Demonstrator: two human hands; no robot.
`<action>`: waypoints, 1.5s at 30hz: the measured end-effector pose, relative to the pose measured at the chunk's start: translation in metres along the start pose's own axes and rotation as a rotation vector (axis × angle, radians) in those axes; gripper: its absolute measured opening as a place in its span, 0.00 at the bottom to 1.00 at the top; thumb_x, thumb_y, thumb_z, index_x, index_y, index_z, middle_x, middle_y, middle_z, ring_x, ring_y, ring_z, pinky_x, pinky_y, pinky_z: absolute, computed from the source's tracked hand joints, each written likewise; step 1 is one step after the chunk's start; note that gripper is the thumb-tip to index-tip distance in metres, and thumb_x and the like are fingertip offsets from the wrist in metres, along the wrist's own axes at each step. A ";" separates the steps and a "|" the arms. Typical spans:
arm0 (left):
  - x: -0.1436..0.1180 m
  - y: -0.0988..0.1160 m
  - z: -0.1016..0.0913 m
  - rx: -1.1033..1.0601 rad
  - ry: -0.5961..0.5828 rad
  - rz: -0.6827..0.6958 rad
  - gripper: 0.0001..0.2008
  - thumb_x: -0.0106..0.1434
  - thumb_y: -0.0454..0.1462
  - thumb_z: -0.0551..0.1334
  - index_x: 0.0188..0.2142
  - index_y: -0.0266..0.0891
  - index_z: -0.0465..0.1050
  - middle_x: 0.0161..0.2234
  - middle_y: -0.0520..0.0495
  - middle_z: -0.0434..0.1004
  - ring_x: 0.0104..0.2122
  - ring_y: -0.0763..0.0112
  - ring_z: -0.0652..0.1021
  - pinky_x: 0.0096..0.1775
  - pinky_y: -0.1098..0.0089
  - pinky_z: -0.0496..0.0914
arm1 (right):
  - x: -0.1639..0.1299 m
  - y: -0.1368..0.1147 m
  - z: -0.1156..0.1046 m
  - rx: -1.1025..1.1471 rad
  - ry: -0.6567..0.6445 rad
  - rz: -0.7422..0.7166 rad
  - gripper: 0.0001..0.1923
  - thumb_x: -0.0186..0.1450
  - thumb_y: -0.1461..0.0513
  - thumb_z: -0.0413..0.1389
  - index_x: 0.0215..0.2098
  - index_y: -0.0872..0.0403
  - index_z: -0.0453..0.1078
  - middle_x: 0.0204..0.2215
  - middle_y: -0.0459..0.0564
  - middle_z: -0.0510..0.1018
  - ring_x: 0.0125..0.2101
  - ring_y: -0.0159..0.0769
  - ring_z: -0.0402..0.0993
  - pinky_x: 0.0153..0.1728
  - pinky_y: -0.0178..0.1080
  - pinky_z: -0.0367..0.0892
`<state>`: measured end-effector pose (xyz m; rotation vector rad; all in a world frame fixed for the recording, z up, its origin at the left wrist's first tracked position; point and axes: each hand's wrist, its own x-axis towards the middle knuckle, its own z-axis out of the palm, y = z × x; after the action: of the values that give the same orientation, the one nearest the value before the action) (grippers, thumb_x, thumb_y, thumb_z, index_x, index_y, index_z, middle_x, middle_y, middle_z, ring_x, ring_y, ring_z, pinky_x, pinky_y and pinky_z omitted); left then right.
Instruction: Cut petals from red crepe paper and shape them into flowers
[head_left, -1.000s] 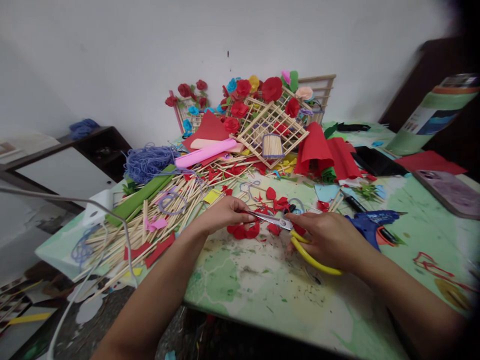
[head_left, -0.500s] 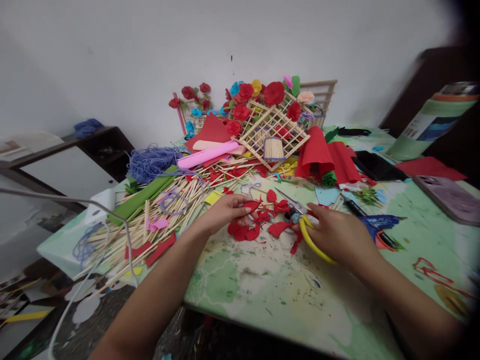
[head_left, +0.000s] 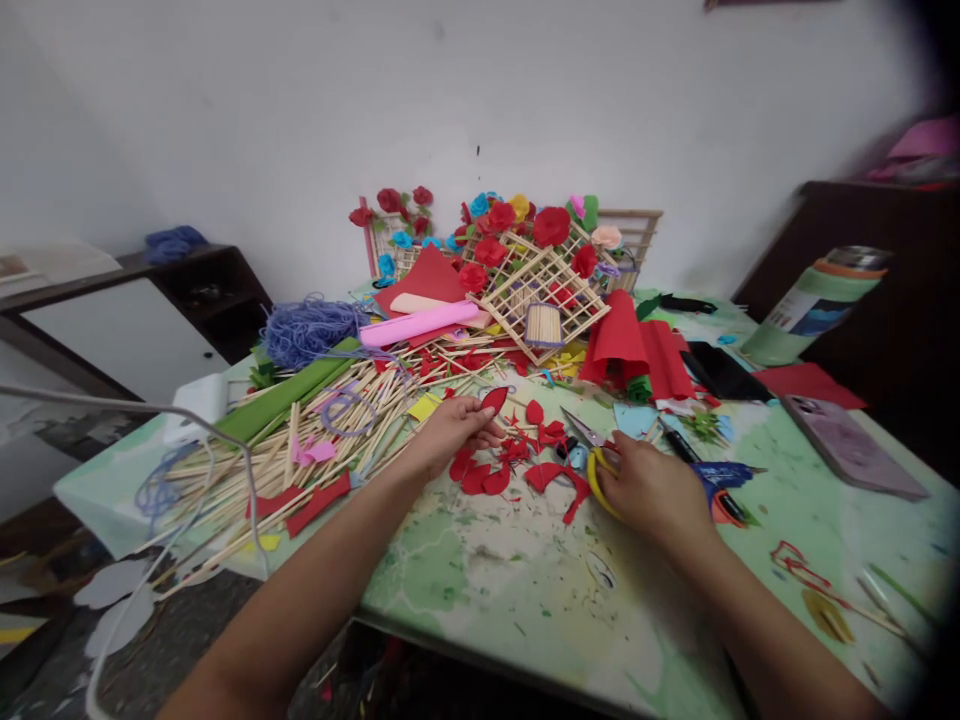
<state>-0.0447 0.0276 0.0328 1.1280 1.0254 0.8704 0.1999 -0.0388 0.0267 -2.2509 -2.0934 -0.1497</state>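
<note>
Red paper petal [head_left: 494, 400] pinched in left hand [head_left: 448, 432], right hand [head_left: 646, 487] gripping yellow-handled scissors [head_left: 592, 455], seemingly resting on table [head_left: 525, 580]

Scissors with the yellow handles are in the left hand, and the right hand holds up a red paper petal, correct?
The hands are swapped. The head view shows the scissors with the yellow handles in the right hand, lying low on the table, and the left hand holds up the red paper petal.
</note>
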 end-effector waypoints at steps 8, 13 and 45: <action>0.007 -0.006 -0.005 -0.076 0.109 0.135 0.20 0.51 0.51 0.65 0.27 0.36 0.66 0.24 0.50 0.75 0.21 0.77 0.73 0.28 0.75 0.67 | -0.008 -0.013 -0.013 -0.053 0.094 0.002 0.17 0.65 0.56 0.47 0.34 0.58 0.73 0.30 0.58 0.79 0.34 0.44 0.75 0.32 0.39 0.63; 0.012 -0.013 -0.007 -0.052 0.140 0.163 0.20 0.50 0.50 0.66 0.26 0.34 0.68 0.24 0.50 0.74 0.20 0.80 0.68 0.25 0.76 0.63 | -0.002 -0.042 -0.022 0.078 0.027 -0.106 0.17 0.66 0.56 0.47 0.30 0.56 0.74 0.31 0.56 0.79 0.37 0.44 0.73 0.37 0.39 0.62; 0.002 -0.024 0.016 -0.286 -0.099 -0.134 0.17 0.46 0.39 0.72 0.34 0.32 0.72 0.26 0.49 0.76 0.21 0.82 0.72 0.28 0.79 0.67 | 0.018 -0.071 -0.005 0.681 -0.056 -0.154 0.20 0.69 0.55 0.43 0.29 0.55 0.70 0.27 0.50 0.75 0.31 0.35 0.68 0.31 0.33 0.57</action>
<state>-0.0282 0.0192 0.0107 0.8428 0.8536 0.8170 0.1305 -0.0162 0.0328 -1.7035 -1.9335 0.5405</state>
